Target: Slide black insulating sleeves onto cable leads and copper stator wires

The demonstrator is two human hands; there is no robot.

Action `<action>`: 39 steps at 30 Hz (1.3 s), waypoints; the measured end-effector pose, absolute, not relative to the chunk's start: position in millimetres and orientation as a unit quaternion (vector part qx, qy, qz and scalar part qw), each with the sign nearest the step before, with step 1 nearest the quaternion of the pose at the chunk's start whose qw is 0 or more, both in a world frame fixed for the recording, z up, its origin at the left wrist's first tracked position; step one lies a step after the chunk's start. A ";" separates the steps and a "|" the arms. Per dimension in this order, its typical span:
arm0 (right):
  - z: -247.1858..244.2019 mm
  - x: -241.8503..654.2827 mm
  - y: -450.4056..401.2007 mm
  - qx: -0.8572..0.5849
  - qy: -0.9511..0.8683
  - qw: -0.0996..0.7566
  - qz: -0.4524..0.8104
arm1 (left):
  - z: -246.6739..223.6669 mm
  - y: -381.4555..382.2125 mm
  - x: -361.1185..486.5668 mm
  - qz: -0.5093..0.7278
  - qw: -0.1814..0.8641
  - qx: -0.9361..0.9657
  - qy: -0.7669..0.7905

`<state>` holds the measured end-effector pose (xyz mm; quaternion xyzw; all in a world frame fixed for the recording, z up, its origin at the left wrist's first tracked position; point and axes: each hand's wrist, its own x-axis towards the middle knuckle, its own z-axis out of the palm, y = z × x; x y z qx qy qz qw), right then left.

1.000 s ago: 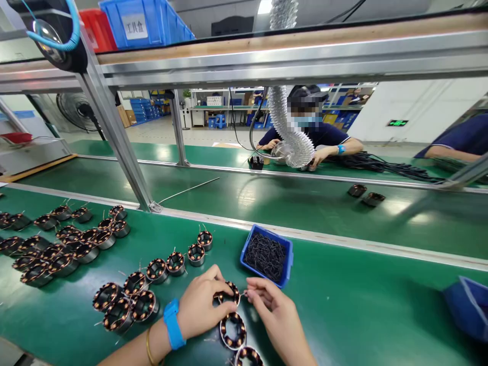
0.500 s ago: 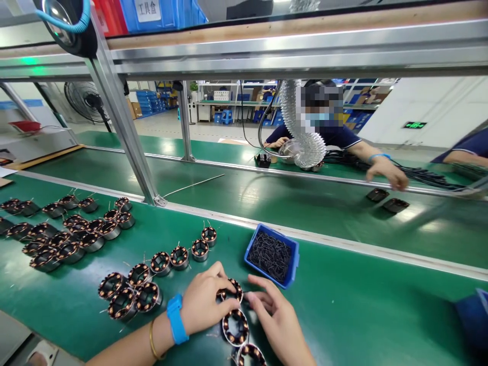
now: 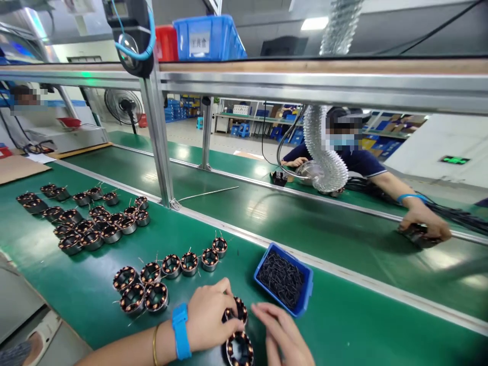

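Note:
My left hand (image 3: pixel 213 317) is closed around a ring-shaped motor stator (image 3: pixel 240 311) with copper windings, partly hidden by the fingers. A second stator (image 3: pixel 240 351) sits just in front of it, near the bottom edge. To the right of the held stator is my right hand (image 3: pixel 284 333), its fingers stretched toward it with a small gap between. I see nothing plain in those fingers. Behind my right hand stands a blue bin (image 3: pixel 308 290) full of short black tubes (image 3: pixel 281 277).
More stators (image 3: pixel 171 265) with upright wire ends stand left of my hands, and a larger group (image 3: pixel 91 239) lies farther left. A metal post (image 3: pixel 156 137) rises from the bench. Across it, a co-worker's hand (image 3: pixel 423 221) grips dark parts beside a silver duct (image 3: pixel 324 152).
My view has tilted up and shifted left, so things sit lower and farther right. My left hand stays on the stator. The co-worker's hand has come down onto the dark parts.

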<state>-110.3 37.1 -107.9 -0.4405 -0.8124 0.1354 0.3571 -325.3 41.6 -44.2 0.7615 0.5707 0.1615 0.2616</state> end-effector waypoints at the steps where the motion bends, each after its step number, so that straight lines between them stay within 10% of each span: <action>1: -92.6 -111.4 52.3 -0.460 -0.826 0.312 0.090 | -40.9 40.4 -328.8 0.149 0.258 0.768 0.567; 4: -43.8 -138.6 106.0 -0.555 -0.827 0.092 0.015 | -27.9 41.3 -343.8 0.145 0.275 0.793 0.524; 13: -29.5 -234.8 199.6 -0.636 -0.770 -0.026 0.048 | -36.1 81.4 -367.2 0.154 -0.023 0.781 0.604; 31: -95.0 -143.5 66.9 -0.603 -0.578 0.440 0.331 | -61.0 64.4 -326.3 0.232 0.067 0.845 0.477; 39: -91.0 -156.4 70.0 -0.585 -0.543 0.477 0.367 | -62.4 64.1 -327.8 0.256 0.083 0.834 0.481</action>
